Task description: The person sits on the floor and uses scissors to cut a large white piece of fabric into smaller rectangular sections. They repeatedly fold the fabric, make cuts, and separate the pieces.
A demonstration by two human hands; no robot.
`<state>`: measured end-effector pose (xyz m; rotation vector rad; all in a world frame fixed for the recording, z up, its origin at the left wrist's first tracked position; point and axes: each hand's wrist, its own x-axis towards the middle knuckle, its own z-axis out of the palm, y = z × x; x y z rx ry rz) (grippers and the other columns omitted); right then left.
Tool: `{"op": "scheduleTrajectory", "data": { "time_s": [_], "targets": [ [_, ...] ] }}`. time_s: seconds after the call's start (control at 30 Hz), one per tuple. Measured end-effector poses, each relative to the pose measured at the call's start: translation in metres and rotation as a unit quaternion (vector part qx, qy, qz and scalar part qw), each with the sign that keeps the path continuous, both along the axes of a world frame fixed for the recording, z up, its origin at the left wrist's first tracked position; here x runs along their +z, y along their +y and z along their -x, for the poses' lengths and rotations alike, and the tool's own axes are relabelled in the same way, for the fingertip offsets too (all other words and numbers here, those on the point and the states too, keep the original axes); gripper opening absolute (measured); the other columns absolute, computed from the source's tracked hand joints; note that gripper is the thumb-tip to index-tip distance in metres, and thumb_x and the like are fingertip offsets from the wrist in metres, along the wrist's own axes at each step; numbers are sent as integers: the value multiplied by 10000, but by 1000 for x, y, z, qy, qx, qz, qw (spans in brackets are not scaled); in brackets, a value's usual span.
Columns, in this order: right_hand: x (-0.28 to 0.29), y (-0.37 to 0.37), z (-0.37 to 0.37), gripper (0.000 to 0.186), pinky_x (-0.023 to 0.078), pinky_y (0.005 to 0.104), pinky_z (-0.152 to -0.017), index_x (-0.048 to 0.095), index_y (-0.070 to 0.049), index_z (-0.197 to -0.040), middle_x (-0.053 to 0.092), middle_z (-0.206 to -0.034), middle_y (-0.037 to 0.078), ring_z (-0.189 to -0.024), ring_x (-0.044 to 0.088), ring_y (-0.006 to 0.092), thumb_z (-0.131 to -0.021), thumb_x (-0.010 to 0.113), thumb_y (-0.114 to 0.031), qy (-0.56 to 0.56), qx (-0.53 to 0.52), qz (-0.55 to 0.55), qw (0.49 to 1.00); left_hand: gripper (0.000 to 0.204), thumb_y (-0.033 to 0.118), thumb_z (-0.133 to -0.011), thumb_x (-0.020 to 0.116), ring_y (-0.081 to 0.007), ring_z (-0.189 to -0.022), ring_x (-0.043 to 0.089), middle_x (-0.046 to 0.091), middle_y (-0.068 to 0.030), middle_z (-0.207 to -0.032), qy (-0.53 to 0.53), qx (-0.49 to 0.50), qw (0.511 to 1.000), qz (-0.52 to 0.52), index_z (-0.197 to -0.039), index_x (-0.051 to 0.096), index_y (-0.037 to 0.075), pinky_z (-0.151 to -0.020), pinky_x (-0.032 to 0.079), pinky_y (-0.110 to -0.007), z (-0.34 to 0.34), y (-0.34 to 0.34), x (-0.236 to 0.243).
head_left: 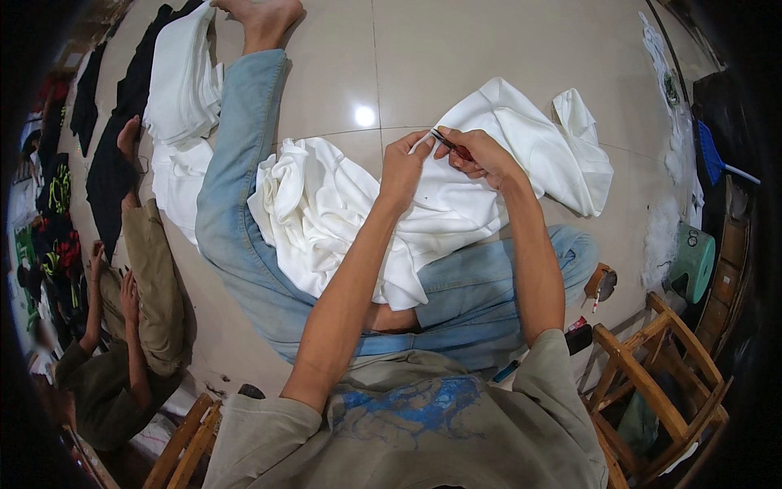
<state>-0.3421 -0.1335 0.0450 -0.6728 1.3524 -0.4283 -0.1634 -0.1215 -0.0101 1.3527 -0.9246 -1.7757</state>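
Note:
White fabric lies bunched across my lap and legs, spreading over the floor to the right. My left hand pinches a narrow edge of that fabric between thumb and fingers. Close beside it, my right hand grips a small pair of thread snips with a dark and red handle. The tips of the snips are against the fabric edge at my left fingertips. Whether the blades are apart is too small to tell.
Folded white fabric is stacked on the floor at the far left. Beyond it, another person sits among dark clothes. On the right are a wooden stool, a green plastic stool, a blue dustpan and white scraps.

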Motion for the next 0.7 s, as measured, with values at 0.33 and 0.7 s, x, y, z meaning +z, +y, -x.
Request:
{"op": "scheduleTrajectory", "data": {
  "time_s": [0.33,0.7],
  "targets": [
    [12,-4,-4,494,177,235,-437,728,-52,-837,492,-602,-64,-485,318,37,-1037,605,-485,10,1,-11,1000,246,187,-1032,656,-94,-888,618,739,-26,-942,-24,-4,998,49,-1135,763,-10,-898,476,-267,3,5,5],
    [13,-6,17,462,216,223,-429,729,-30,-921,465,-622,-75,-488,329,20,-1045,619,-461,-35,-109,117,986,278,203,-1038,652,-111,-905,617,722,-16,-976,-51,-13,998,35,-1161,743,-28,-853,491,-279,3,5,6]
  ]
}}
